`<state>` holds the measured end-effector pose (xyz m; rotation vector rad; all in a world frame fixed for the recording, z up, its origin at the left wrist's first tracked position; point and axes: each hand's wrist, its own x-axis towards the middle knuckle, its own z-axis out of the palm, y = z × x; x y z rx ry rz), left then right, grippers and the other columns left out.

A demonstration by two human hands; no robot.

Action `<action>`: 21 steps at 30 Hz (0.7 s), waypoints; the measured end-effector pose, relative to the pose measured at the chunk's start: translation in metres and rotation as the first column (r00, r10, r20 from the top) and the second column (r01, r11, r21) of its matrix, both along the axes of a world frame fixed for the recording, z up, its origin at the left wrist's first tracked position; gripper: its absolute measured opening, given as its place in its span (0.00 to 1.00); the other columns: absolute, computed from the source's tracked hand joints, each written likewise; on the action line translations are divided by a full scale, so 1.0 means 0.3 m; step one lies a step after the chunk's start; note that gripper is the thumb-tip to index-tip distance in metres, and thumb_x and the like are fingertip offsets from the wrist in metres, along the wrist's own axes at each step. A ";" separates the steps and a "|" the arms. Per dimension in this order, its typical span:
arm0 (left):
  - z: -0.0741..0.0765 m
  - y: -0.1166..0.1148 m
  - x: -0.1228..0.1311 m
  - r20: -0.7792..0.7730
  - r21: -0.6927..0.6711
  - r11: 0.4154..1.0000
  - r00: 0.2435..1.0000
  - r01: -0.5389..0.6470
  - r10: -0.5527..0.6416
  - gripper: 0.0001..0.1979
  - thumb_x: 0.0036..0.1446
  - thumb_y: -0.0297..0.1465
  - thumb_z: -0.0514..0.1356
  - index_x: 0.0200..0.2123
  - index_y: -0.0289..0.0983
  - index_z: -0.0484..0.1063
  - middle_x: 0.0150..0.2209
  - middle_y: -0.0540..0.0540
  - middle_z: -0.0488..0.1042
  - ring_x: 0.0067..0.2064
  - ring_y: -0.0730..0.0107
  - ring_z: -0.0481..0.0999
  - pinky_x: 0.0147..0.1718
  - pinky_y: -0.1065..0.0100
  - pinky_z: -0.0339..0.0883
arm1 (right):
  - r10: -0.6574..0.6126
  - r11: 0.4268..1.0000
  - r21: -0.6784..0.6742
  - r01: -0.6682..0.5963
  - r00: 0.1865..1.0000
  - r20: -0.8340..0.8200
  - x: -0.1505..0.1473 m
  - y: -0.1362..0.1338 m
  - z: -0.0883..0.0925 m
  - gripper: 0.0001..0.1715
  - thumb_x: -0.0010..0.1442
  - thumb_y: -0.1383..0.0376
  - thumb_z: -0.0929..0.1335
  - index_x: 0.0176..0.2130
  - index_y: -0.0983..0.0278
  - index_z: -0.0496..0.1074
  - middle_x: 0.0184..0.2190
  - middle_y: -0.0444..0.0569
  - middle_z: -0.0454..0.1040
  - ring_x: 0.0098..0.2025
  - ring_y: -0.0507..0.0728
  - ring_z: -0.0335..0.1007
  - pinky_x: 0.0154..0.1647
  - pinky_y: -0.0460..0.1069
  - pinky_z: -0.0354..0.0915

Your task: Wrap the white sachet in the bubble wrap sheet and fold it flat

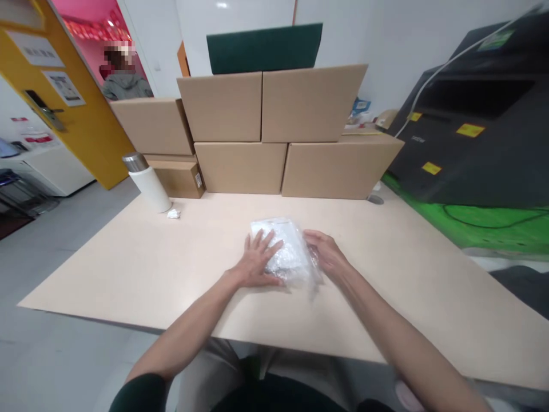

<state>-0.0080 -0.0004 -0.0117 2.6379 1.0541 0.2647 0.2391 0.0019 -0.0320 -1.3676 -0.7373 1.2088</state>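
Note:
A flat, pale package in clear bubble wrap lies on the light wooden table. My left hand rests on its left part with the fingers spread. At its right side, my right hand has its fingers curled around the loose edge of the clear wrap. The wrap hangs past the package at the lower right, where it is blurred.
Stacked cardboard boxes line the table's back, with a dark green box on top. A white bottle and crumpled white scrap stand at the back left. A person is beyond the doorway.

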 end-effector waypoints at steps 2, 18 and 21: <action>-0.005 -0.009 0.007 -0.006 -0.036 0.999 1.000 -0.003 0.003 0.60 0.42 0.60 0.66 0.72 0.46 0.44 0.74 0.36 0.35 0.72 0.34 0.28 0.63 0.31 0.28 | 0.048 0.999 0.014 -0.046 0.988 -0.146 -0.013 0.000 0.009 0.19 0.37 0.63 0.77 0.33 0.64 0.76 0.32 0.51 0.81 0.34 0.59 0.77 0.40 0.53 0.73; 0.004 -0.039 -0.001 0.684 -0.175 0.972 0.690 -0.158 0.235 0.28 0.68 0.44 0.47 0.67 0.41 0.58 0.70 0.41 0.54 0.71 0.57 0.52 0.69 0.49 0.43 | -0.001 0.998 0.054 0.011 0.982 -0.187 0.016 -0.008 0.013 0.16 0.35 0.68 0.79 0.29 0.63 0.78 0.24 0.45 0.77 0.23 0.51 0.70 0.24 0.45 0.67; 0.019 -0.039 0.014 0.851 -0.396 0.893 0.280 -0.212 0.444 0.30 0.66 0.49 0.49 0.63 0.39 0.65 0.66 0.40 0.64 0.68 0.55 0.60 0.68 0.52 0.51 | -0.097 0.988 0.098 0.119 0.975 -0.202 0.027 0.004 0.012 0.17 0.33 0.66 0.79 0.28 0.62 0.78 0.24 0.44 0.76 0.24 0.50 0.69 0.24 0.44 0.67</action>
